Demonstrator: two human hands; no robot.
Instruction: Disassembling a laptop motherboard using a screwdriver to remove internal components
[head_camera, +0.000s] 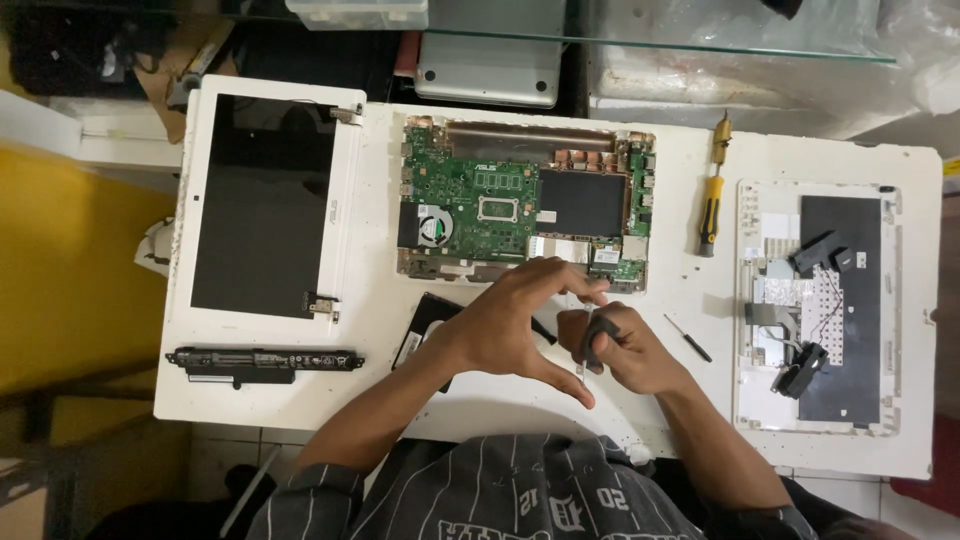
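gripping screwdriver (590, 345) in right hand (625, 350), left hand (520, 320) steadying tip.

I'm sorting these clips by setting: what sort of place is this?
Probably an electronics repair bench. On the white table lie an opened laptop base with its green circuit board bared, a detached screen panel and a yellow-handled screwdriver, and the right hand grips a small dark tool.

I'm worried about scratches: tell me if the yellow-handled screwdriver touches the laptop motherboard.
Apart. The head view shows bare white table between the yellow-handled screwdriver and the laptop motherboard.
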